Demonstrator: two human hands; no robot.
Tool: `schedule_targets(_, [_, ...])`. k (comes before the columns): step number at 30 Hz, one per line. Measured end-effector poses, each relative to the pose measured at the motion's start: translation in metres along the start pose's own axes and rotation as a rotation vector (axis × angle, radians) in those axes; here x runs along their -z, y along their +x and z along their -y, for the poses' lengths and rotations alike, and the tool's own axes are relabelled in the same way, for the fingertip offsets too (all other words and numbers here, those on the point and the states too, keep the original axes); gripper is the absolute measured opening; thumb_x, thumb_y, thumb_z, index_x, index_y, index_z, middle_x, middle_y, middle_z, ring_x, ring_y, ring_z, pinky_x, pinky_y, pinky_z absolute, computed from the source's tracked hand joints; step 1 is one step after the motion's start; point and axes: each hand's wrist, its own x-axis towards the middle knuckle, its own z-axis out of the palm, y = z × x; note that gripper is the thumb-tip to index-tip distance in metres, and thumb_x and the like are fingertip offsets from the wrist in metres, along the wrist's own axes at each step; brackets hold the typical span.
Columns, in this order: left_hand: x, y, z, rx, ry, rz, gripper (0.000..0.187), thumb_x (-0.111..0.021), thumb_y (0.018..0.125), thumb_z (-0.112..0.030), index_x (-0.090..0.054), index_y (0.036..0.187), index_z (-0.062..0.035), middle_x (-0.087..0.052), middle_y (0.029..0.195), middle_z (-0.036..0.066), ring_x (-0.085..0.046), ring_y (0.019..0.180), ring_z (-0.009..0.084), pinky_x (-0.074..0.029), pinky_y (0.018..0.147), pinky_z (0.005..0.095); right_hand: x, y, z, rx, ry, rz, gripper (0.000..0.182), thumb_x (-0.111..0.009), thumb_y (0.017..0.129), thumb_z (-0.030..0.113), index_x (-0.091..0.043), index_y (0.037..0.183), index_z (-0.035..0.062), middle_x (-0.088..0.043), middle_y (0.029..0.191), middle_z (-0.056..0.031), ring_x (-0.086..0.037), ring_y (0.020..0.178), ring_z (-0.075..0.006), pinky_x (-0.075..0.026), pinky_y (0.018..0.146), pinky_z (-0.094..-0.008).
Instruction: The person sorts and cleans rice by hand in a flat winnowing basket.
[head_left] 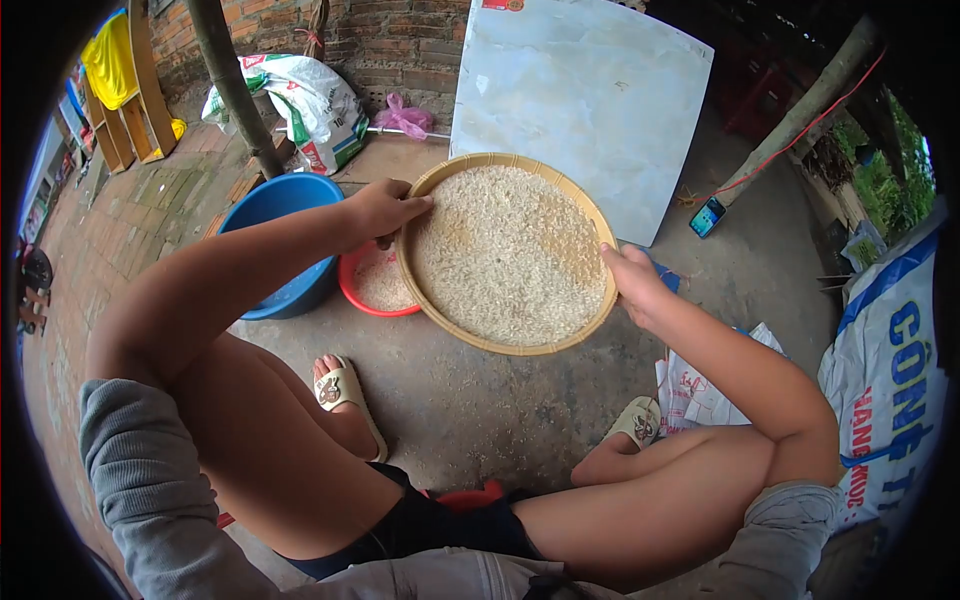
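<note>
A round woven bamboo winnowing tray [470, 337] is held up in front of me, above the floor. Pale rice grains [500, 255] cover most of its bottom, with a few thin patches where the weave shows. My left hand [385, 212] grips the rim at the upper left, thumb over the edge. On the right side, my right hand [635, 280] is closed round the rim. Partly behind the tray stands a red basin [350, 285] with more grains inside. Next to it is a large blue tub [300, 190], partly hidden by my left forearm.
A large marbled panel [580, 110] leans at the back. Wooden posts [230, 85] rise left and right, and a phone [707, 216] rests by the right one. Printed sacks [310, 110] lie at the back left; another sack [890, 380] stands at my right. Scattered grains dot the floor.
</note>
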Motion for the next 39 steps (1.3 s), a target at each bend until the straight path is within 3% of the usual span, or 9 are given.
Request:
schedule_targets(4, [0.017, 0.025, 0.005, 0.111, -0.095, 0.004, 0.042, -0.056, 0.089, -0.036, -0.056, 0.114, -0.0025, -0.063, 0.088, 0.007, -0.061, 0.066, 0.0131, -0.048, 0.053, 0.025, -0.006, -0.007, 0.006, -0.009, 0.092, 0.197, 0.037, -0.043, 0.096, 0.03, -0.041, 0.118, 0.0012, -0.056, 0.109, -0.0105, -0.059, 0.094, -0.0192, -0.051, 0.077, -0.0382])
schedule_targets(11, [-0.034, 0.047, -0.02, 0.112, -0.074, 0.099, 0.042, -0.056, 0.088, -0.035, -0.055, 0.113, -0.0012, -0.063, 0.084, 0.009, -0.061, 0.062, 0.0151, -0.048, 0.05, 0.0261, 0.036, 0.055, -0.035, -0.105, 0.137, -0.011, 0.033, -0.045, 0.095, 0.03, -0.049, 0.108, 0.0004, -0.059, 0.104, -0.0111, -0.061, 0.091, -0.02, -0.051, 0.075, -0.038])
schedule_targets(14, [-0.02, 0.073, -0.005, 0.025, -0.121, 0.121, 0.042, -0.056, 0.088, -0.033, -0.055, 0.112, 0.0004, -0.063, 0.088, 0.009, -0.062, 0.066, 0.0148, -0.051, 0.056, 0.0276, 0.023, 0.047, -0.024, -0.114, 0.183, -0.057, 0.032, -0.045, 0.095, 0.03, -0.049, 0.109, 0.0021, -0.06, 0.1, -0.0104, -0.061, 0.09, -0.0192, -0.05, 0.074, -0.0366])
schedule_targets(19, [-0.01, 0.085, 0.026, 0.126, -0.25, -0.039, 0.041, -0.056, 0.089, -0.031, -0.056, 0.114, 0.0004, -0.064, 0.095, 0.009, -0.064, 0.079, 0.0152, -0.051, 0.068, 0.0298, -0.005, 0.025, -0.005, -0.104, 0.139, 0.165, 0.032, -0.046, 0.094, 0.032, -0.049, 0.108, 0.0036, -0.06, 0.101, -0.0086, -0.061, 0.09, -0.0191, -0.051, 0.072, -0.0354])
schedule_targets(24, [-0.055, 0.049, -0.001, 0.137, -0.174, 0.02, 0.039, -0.056, 0.088, -0.033, -0.057, 0.111, -0.0017, -0.059, 0.078, 0.006, -0.054, 0.056, 0.013, -0.045, 0.048, 0.028, 0.027, 0.067, -0.034, -0.147, 0.096, -0.019, 0.031, -0.048, 0.094, 0.029, -0.052, 0.109, 0.002, -0.062, 0.102, -0.0092, -0.061, 0.094, -0.0216, -0.051, 0.08, -0.0351])
schedule_targets(28, [-0.039, 0.058, 0.005, 0.173, -0.209, 0.071, 0.041, -0.058, 0.087, -0.035, -0.056, 0.112, -0.0026, -0.059, 0.079, 0.006, -0.055, 0.06, 0.013, -0.046, 0.05, 0.0273, 0.018, 0.079, -0.034, -0.198, 0.257, -0.013, 0.032, -0.047, 0.094, 0.032, -0.05, 0.107, 0.0025, -0.059, 0.102, -0.0101, -0.061, 0.09, -0.0217, -0.051, 0.073, -0.0368])
schedule_targets(32, [0.007, 0.07, 0.02, 0.164, -0.239, -0.013, 0.037, -0.057, 0.088, -0.034, -0.058, 0.109, -0.0037, -0.064, 0.094, 0.009, -0.065, 0.077, 0.0175, -0.055, 0.067, 0.0318, -0.019, 0.043, -0.008, -0.129, 0.173, 0.058, 0.027, -0.047, 0.094, 0.032, -0.05, 0.102, 0.0071, -0.058, 0.092, -0.0043, -0.057, 0.077, -0.0149, -0.047, 0.061, -0.0288])
schedule_targets(36, [-0.014, 0.069, 0.02, 0.257, -0.244, -0.144, 0.036, -0.057, 0.087, -0.035, -0.059, 0.109, -0.0059, -0.063, 0.089, 0.006, -0.062, 0.07, 0.0161, -0.051, 0.059, 0.0317, -0.019, 0.052, -0.015, -0.166, 0.254, 0.083, 0.026, -0.048, 0.094, 0.031, -0.051, 0.101, 0.0063, -0.059, 0.092, -0.005, -0.058, 0.078, -0.0151, -0.047, 0.062, -0.0305])
schedule_targets(39, [-0.046, 0.046, -0.004, 0.221, -0.2, -0.026, 0.038, -0.057, 0.087, -0.039, -0.059, 0.108, -0.0077, -0.06, 0.083, 0.004, -0.057, 0.068, 0.0146, -0.045, 0.056, 0.0318, 0.013, 0.08, -0.033, -0.119, 0.233, -0.007, 0.027, -0.049, 0.094, 0.028, -0.052, 0.104, 0.0029, -0.06, 0.097, -0.0089, -0.06, 0.084, -0.0194, -0.05, 0.064, -0.034])
